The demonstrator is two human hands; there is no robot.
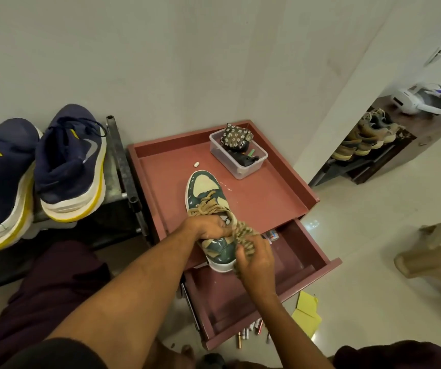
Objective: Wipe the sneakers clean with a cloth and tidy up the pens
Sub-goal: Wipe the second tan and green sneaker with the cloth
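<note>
A green and cream sneaker (204, 188) lies on the red-brown table top (264, 201), toe pointing away from me. My left hand (205, 227) grips the sneaker at its collar. My right hand (254, 258) holds a brown patterned cloth (246, 237) against the heel side of the shoe. Several pens (251, 332) lie on the floor below the open drawer (243, 299). A pair of navy sneakers with yellow soles (70, 166) stands on a rack at the left.
A clear plastic box (240, 166) with a flowered pouch and small items sits at the table's back. A small white cap (196, 164) lies near it. Yellow papers (307, 312) lie on the floor. A shoe rack (366, 134) stands far right; a plastic stool (432, 251) stands nearer.
</note>
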